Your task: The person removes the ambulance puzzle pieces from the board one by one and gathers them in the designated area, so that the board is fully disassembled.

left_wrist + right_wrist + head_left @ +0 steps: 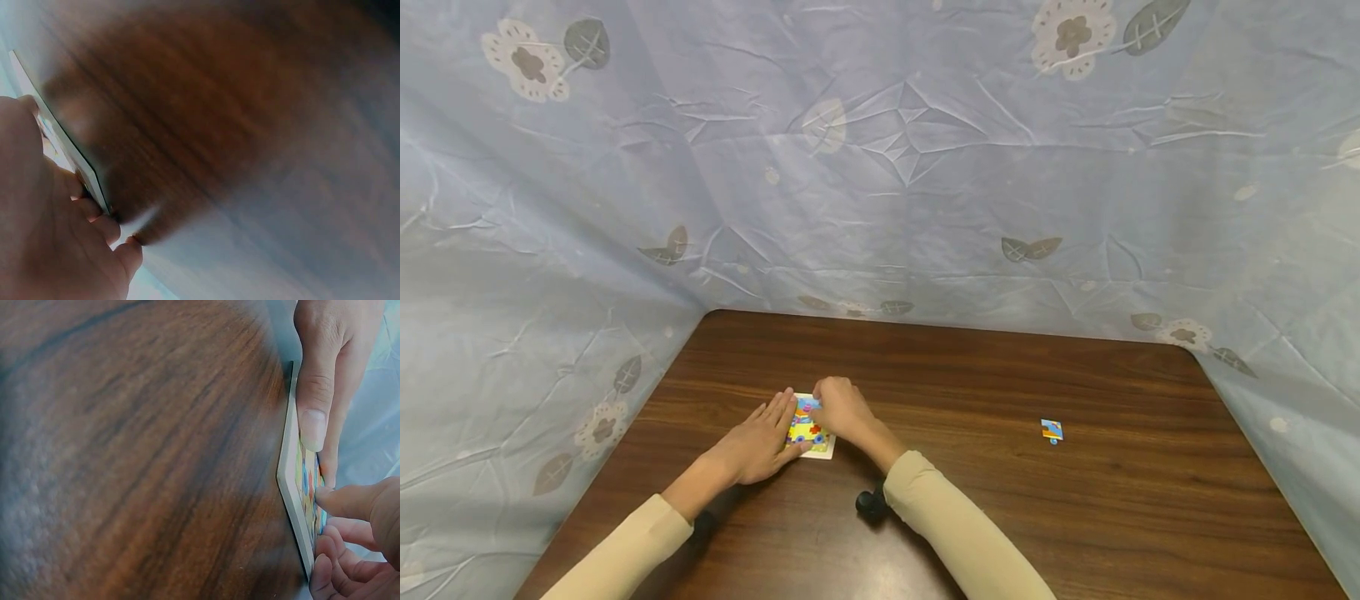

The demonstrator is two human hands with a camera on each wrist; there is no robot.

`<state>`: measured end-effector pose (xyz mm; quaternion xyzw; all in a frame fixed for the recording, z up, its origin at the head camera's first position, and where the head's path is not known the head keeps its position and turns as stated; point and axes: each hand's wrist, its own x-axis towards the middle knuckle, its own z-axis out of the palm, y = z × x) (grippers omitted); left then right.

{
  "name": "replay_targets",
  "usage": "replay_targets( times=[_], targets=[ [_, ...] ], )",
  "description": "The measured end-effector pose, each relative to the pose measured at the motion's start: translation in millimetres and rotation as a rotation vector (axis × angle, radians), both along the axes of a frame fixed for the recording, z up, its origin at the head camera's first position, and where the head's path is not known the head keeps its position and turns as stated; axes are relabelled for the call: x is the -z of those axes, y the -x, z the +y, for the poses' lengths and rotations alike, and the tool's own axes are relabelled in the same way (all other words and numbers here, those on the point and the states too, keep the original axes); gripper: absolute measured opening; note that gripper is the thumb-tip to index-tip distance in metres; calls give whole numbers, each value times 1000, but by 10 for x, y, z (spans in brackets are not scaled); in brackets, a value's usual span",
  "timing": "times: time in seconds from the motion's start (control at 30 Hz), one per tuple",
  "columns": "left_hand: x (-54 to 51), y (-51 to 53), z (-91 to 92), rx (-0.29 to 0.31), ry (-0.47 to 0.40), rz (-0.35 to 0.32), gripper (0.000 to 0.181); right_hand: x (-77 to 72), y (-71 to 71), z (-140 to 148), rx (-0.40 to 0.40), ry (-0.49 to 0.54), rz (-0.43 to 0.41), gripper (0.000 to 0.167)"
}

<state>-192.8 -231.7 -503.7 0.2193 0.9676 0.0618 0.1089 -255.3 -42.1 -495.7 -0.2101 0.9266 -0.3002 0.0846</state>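
Note:
A small jigsaw board (822,453) with a pale frame and a bright picture lies flat on the table. My left hand (752,443) rests along its left side, fingers straight and thumb laid over the near edge. At the far right part of the board is my right hand (847,412), fingers bent. In the right wrist view, the right thumb and fingers (347,503) pinch a colourful puzzle piece (323,519) at the board's surface; the fingers partly hide it. The left wrist view shows the left fingers (94,215) against the board's edge.
A loose blue and orange puzzle piece (1052,430) lies to the right on the brown wooden table (970,375). A dark round object (871,503) shows by the right sleeve. Patterned pale cloth (910,192) hangs behind the table and at both sides.

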Motion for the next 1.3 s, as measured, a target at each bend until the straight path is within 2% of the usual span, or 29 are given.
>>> replay_targets(
  times=[0.4,0.7,0.97,1.3],
  targets=[
    [49,-27,-11,-1,3,4,91,38,-24,6,5,28,18,25],
    [11,-23,-3,-4,-4,-5,92,7,-28,-4,27,20,30,22],
    [7,-1,-11,-9,3,-1,91,22,-40,-11,18,82,24,16],
    [10,-10,-5,-11,6,-17,91,-1,-61,-33,-6,19,15,19]
  ],
)
